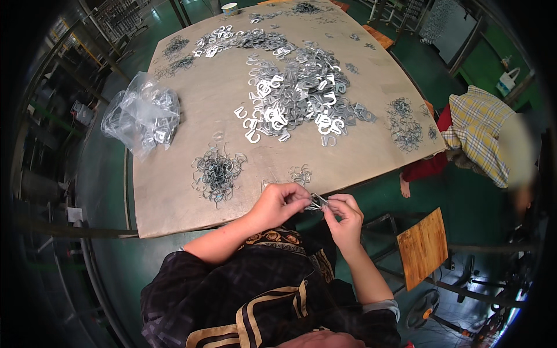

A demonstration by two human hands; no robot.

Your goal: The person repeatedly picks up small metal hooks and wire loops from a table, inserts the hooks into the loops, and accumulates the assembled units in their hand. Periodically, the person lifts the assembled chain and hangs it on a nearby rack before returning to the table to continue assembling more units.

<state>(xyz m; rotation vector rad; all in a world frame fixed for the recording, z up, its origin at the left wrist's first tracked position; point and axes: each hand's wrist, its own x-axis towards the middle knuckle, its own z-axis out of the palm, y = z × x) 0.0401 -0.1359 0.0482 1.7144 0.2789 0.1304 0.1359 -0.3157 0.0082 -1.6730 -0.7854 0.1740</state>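
Observation:
My left hand (280, 204) and my right hand (344, 220) meet at the table's near edge. Both are closed in a pinch on a few small metal hooks (316, 201); the fingers partly cover them, so their exact shape is unclear. Just beyond my hands lies a small cluster of bent wire clips (301, 174). To the left of it, a larger tangled heap of wire clips (217, 174) rests on the table. A big pile of flat silver metal hooks (299, 87) spreads over the middle of the table.
The brown-covered table (191, 122) carries a clear plastic bag (145, 113) of metal pieces at left and more wire clips (404, 124) at right. Farther back lie more hooks (243, 39). Right of me stand a wooden stool (423, 246) and a person in a plaid garment (481, 127).

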